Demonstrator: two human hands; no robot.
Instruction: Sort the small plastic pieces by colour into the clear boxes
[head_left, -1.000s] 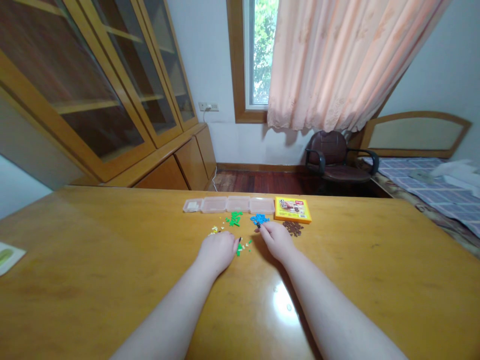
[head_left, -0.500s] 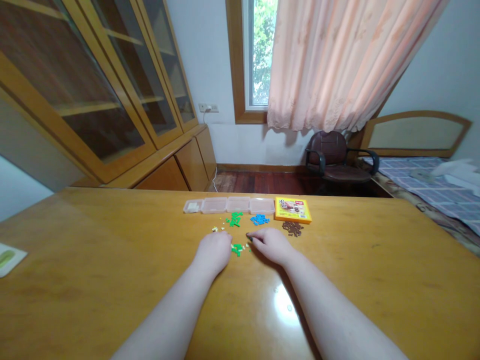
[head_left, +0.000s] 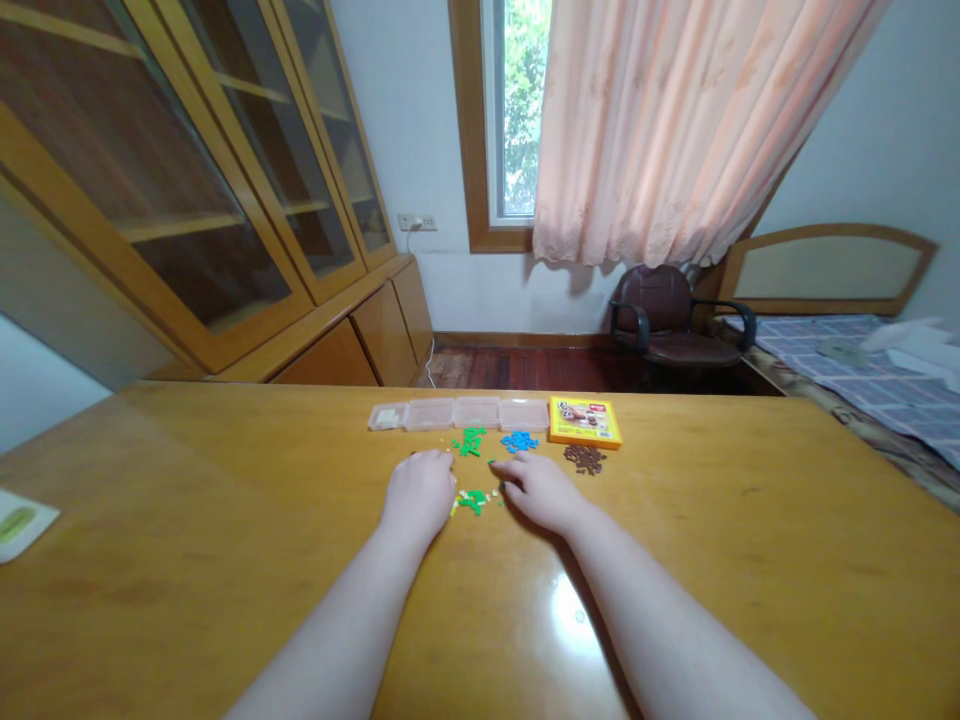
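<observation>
Both my hands rest low over the wooden table around a small mixed pile of green and pale yellow pieces [head_left: 474, 502]. My left hand [head_left: 421, 492] lies left of this pile, back upward. Its fingers curl down out of sight, so its grip is hidden. My right hand [head_left: 544, 492] is on the pile's right, with thumb and index finger apart. The index fingertip is at a small green piece [head_left: 492, 462] on the table. Beyond the hands are a green heap of small pieces [head_left: 471, 442], a blue heap [head_left: 519, 441] and a brown heap [head_left: 584, 459].
Several clear plastic trays [head_left: 430, 414] stand in a row behind the heaps, beside a yellow box [head_left: 585, 421]. A white object with a green inset [head_left: 22, 524] lies at the table's left edge. A chair [head_left: 660, 315] stands past the far edge.
My left hand has shifted slightly left and away from me, covering the pale yellow bits near its fingers. My right thumb and index finger have spread apart, and the green piece shows at the index tip.
</observation>
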